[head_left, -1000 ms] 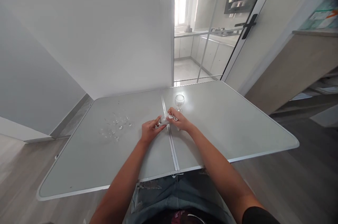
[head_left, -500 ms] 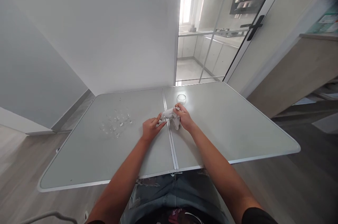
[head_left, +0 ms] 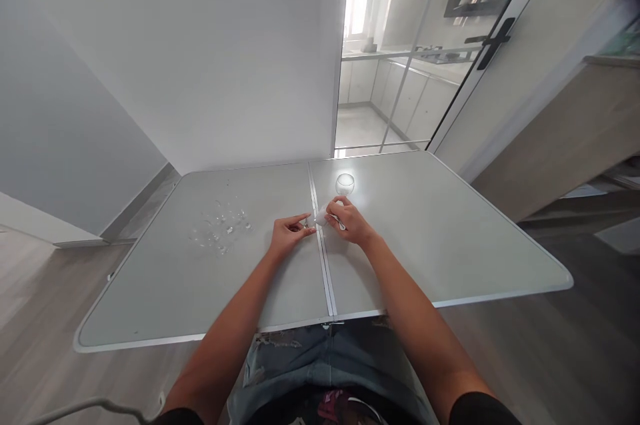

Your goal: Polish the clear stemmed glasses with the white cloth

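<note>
Over the table's centre seam, my left hand pinches one end of a small clear glass piece between thumb and fingers. Its exact shape is hard to make out. My right hand is closed on a white cloth, which is bunched against the other end of the glass piece. Just beyond my right hand, a round clear glass bowl stands on the table. To the left lies a cluster of several small clear glass pieces, too see-through to tell apart.
The pale folding table has a metal seam down its middle and a raised light rim. A white wall meets its far side. A glass door with a black handle stands at the back right, wooden shelving farther right.
The cloth has been drawn up into my right hand and no longer hangs down. My hands have turned slightly while still holding the glass piece and cloth. The view has shifted a little.
</note>
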A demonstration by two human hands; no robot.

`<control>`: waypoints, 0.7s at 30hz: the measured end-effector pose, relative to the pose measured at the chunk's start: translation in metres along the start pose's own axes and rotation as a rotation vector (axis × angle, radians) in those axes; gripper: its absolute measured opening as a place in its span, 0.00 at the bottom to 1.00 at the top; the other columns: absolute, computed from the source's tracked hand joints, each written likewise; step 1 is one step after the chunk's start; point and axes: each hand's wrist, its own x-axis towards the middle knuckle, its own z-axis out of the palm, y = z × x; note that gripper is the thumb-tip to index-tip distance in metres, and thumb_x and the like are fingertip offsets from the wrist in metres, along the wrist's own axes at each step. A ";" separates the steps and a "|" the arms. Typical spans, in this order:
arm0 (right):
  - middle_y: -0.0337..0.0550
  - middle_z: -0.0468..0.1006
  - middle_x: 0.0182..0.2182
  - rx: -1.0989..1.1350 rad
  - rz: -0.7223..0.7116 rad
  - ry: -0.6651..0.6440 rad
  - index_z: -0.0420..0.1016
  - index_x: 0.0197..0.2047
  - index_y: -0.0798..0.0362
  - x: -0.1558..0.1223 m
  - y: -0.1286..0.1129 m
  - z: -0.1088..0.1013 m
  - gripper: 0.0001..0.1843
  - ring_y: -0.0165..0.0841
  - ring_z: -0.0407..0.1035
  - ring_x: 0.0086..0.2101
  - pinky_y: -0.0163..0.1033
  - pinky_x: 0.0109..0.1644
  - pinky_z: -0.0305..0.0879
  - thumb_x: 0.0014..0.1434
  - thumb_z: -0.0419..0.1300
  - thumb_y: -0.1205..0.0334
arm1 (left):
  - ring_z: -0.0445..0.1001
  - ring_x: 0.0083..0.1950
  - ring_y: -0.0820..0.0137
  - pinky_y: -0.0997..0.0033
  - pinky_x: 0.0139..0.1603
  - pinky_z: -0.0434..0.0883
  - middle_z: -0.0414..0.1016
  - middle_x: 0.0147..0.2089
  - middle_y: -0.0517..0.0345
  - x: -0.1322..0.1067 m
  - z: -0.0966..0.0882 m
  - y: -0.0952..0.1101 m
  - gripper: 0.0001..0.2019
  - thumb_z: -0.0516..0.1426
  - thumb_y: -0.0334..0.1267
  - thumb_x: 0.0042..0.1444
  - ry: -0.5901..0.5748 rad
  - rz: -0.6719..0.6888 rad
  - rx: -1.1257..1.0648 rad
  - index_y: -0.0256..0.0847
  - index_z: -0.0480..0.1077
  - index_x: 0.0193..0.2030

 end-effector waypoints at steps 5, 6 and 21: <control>0.36 0.63 0.25 0.221 0.258 0.027 0.63 0.31 0.48 0.004 0.001 0.007 0.16 0.33 0.56 0.29 0.40 0.38 0.57 0.65 0.56 0.47 | 0.59 0.24 0.77 0.74 0.29 0.61 0.69 0.23 0.64 -0.002 0.000 -0.005 0.30 0.71 0.55 0.43 0.007 0.073 0.171 0.39 0.81 0.51; 0.35 0.62 0.25 0.328 0.339 0.005 0.63 0.31 0.49 0.004 0.000 0.008 0.17 0.32 0.56 0.28 0.38 0.35 0.55 0.64 0.56 0.45 | 0.60 0.24 0.77 0.74 0.30 0.62 0.70 0.23 0.63 -0.002 0.000 -0.006 0.30 0.71 0.55 0.44 0.008 0.117 0.241 0.40 0.81 0.51; 0.32 0.58 0.25 0.849 0.690 0.290 0.60 0.33 0.49 0.007 0.001 0.012 0.22 0.28 0.53 0.25 0.35 0.29 0.51 0.49 0.68 0.47 | 0.70 0.27 0.72 0.73 0.34 0.63 0.77 0.27 0.56 -0.005 0.005 -0.010 0.24 0.69 0.52 0.51 0.154 0.389 0.553 0.47 0.80 0.54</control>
